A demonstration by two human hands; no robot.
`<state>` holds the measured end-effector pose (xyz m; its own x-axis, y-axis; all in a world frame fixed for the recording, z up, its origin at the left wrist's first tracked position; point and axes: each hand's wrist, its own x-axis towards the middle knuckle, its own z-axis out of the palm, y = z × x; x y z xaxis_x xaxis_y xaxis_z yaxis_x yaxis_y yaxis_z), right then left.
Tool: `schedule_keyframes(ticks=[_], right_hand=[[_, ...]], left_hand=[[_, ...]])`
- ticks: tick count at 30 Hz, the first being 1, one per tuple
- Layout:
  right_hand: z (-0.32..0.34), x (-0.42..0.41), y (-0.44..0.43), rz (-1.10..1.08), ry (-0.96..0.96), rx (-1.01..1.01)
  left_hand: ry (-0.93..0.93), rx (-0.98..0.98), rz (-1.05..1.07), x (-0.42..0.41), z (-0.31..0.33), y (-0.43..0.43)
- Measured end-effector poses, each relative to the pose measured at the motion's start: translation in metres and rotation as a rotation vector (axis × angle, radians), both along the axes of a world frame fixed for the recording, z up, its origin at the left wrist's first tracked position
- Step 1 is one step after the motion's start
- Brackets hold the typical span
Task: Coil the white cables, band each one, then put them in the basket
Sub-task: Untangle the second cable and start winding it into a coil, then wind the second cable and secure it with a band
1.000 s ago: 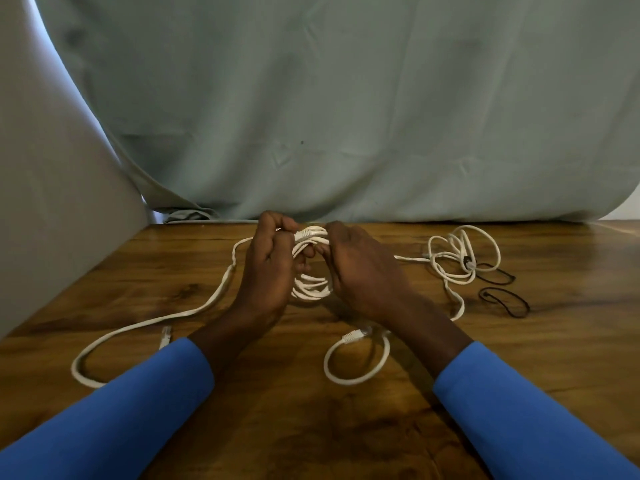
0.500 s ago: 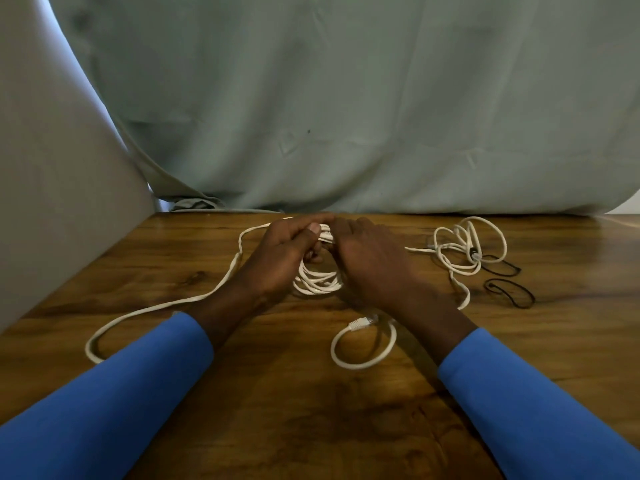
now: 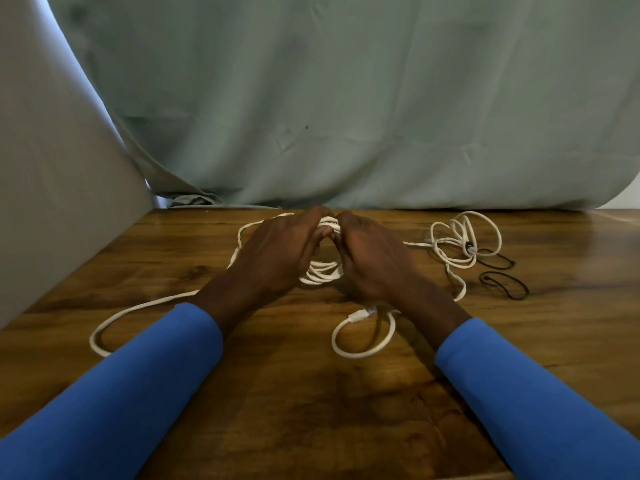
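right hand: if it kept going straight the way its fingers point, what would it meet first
Probably the left hand: the right hand points away and slightly leftward, both gripping the coiled white cable, fingertips nearly touching. Past that, only the grey-green cloth backdrop, though depth is unclear.

The person wears a long-sleeved top in plain, bright blue. The left sleeve [image 3: 114, 393] and the right sleeve [image 3: 540, 403] are smooth, matte and snug, each ending in a plain edge above the wrist. The left hand [image 3: 277, 251] and right hand [image 3: 374, 258] are bare
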<state>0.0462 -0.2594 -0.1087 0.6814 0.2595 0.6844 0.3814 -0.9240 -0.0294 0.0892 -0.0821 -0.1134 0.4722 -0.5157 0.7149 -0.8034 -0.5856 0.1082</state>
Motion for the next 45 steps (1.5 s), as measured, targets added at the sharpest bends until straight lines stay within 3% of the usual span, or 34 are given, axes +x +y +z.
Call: schedule_keyframes(ticks=[8,12,16,20,22,26,33,39,45], right_hand=[[0.017,-0.024,0.001,0.083,-0.086,0.165],[0.009,-0.056,-0.023,0.062,-0.013,0.201],[-0.004,-0.099,-0.086,-0.039,-0.063,0.28],[-0.034,-0.136,-0.163,-0.27,-0.103,0.562],[-0.05,-0.145,-0.189,-0.379,-0.096,0.764],[-0.057,-0.139,-0.208,-0.481,-0.124,1.243],[-0.053,-0.139,-0.209,-0.414,-0.117,1.352],[-0.049,-0.144,-0.205,-0.315,-0.054,1.321],[-0.044,-0.152,-0.198,-0.169,-0.004,1.211]], left_hand=[[-0.079,-0.302,-0.175,-0.023,0.012,-0.018],[-0.063,-0.295,-0.261,-0.046,0.01,-0.042],[0.123,-0.236,-0.413,-0.08,0.019,-0.09],[0.316,-0.269,-0.481,-0.09,0.028,-0.162],[0.28,-0.131,-0.378,-0.077,0.027,-0.201],[0.151,0.323,-0.139,-0.044,0.029,-0.263],[0.152,0.597,-0.128,-0.026,0.017,-0.31],[0.214,0.443,-0.151,-0.013,0.0,-0.306],[0.238,-0.087,-0.177,-0.033,0.04,-0.244]])
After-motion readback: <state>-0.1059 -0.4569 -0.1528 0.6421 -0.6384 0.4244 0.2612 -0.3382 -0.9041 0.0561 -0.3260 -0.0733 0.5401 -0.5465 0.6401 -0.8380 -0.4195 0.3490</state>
